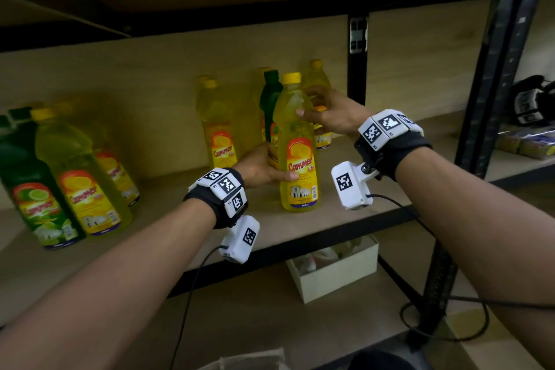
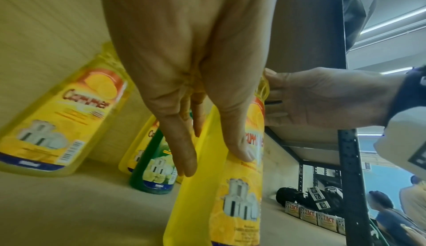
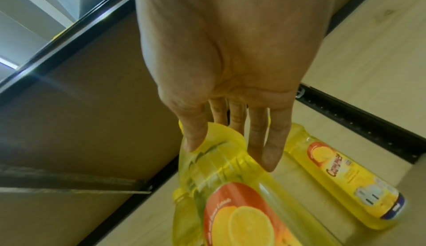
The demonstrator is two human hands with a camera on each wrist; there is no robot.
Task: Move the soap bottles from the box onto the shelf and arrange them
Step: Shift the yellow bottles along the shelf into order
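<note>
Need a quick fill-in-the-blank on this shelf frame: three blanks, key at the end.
The left hand and right hand both hold a soap bottle with a ____ cap.
The hand higher up on that bottle is the ____ one.
The neighbouring bottle standing right behind it is coloured ____.
Missing words: yellow; right; green.

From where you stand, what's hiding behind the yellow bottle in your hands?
A green bottle stands just behind the yellow bottle, with another yellow one farther back. That bottle and the right hand partly cover them.
</note>
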